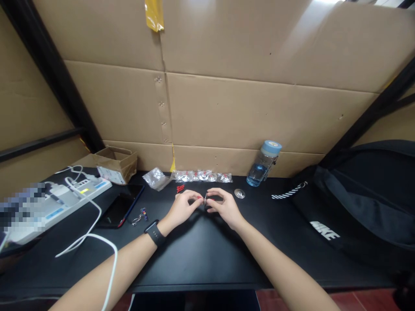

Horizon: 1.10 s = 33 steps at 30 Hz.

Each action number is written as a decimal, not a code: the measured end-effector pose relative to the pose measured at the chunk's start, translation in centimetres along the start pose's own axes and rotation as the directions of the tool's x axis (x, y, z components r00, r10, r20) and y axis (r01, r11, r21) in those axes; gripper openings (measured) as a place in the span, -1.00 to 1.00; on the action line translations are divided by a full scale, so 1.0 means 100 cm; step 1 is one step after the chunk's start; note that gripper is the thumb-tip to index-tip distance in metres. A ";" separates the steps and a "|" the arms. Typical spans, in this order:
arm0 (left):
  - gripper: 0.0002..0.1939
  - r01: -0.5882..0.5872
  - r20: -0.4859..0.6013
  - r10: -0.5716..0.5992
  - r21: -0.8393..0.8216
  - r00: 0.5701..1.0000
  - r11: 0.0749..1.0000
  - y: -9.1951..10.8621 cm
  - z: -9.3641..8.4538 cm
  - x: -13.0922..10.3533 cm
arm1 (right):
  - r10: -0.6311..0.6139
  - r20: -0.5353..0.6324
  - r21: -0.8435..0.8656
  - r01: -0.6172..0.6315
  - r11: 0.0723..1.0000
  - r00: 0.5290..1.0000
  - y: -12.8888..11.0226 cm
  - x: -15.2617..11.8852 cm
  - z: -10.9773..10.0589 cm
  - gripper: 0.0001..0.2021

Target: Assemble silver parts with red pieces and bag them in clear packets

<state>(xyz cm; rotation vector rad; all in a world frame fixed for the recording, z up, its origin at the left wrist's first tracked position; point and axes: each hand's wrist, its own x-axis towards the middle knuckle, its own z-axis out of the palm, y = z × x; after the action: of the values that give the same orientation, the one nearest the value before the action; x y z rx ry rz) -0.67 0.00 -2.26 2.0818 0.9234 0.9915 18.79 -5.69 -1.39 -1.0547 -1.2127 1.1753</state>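
Left hand: the left hand [187, 207] has its thumb and forefinger touching the left side of a thin disc [205, 200]; I cannot tell whether they clamp it.
Right hand: the right hand [226, 208] is clamped on the disc, thumb and fingers around its right side.
Disc: held nearly edge-on between the two hands, above the middle of the black table [194, 263].
Left wrist: a black smartwatch [154, 233].
Far from the hands: a row of discs in clear wrappers [204, 176] along the cardboard wall [246, 116], with a crumpled plastic bag [156, 179] at its left end.
Just beyond the left hand: small red pieces [180, 188].
Right of the right hand: a loose clear disc [239, 193], lying flat.
Left: a keychain [144, 214], a dark smartphone [119, 207], a white power strip [94, 188] with a white cable [113, 259], and a cardboard box [120, 161] farther back.
Right: a blue-lidded water bottle [258, 168], partly filled, near the wall; a black Nike backpack [366, 203] nearer.
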 end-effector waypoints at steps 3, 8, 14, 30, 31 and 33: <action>-0.78 0.000 0.005 0.000 0.080 1.000 0.997 0.005 -0.003 0.000 | 0.025 0.041 0.071 -0.028 0.997 0.999 -0.002 -0.002 0.002 -0.46; -0.82 -0.009 -0.003 0.010 0.160 1.000 0.987 0.004 -0.004 0.000 | 0.059 0.095 0.119 -0.071 0.990 0.994 -0.002 -0.003 0.003 -0.56; -0.80 -0.073 0.017 0.071 0.231 0.997 0.970 0.010 -0.008 0.001 | -0.008 0.067 0.002 0.008 1.000 0.998 -0.001 -0.001 0.003 -0.47; -0.75 0.426 -0.398 -0.193 0.660 0.897 0.619 -0.045 -0.101 0.015 | -0.059 -0.046 -0.134 0.053 0.990 0.997 -0.010 0.004 -0.020 -0.36; -0.75 0.429 -0.411 -0.181 0.664 0.894 0.613 -0.045 -0.102 0.016 | -0.064 -0.050 -0.143 0.056 0.988 0.997 -0.011 0.004 -0.021 -0.37; -0.75 0.446 -0.464 -0.137 0.663 0.875 0.602 -0.042 -0.106 0.016 | -0.074 -0.057 -0.163 0.064 0.985 0.996 -0.012 0.004 -0.022 -0.39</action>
<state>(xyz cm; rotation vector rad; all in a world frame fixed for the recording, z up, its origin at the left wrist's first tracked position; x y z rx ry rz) -10.01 6.21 0.43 2.2661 2.1291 0.9054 21.07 -5.38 -0.36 -1.1519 -1.3012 0.9967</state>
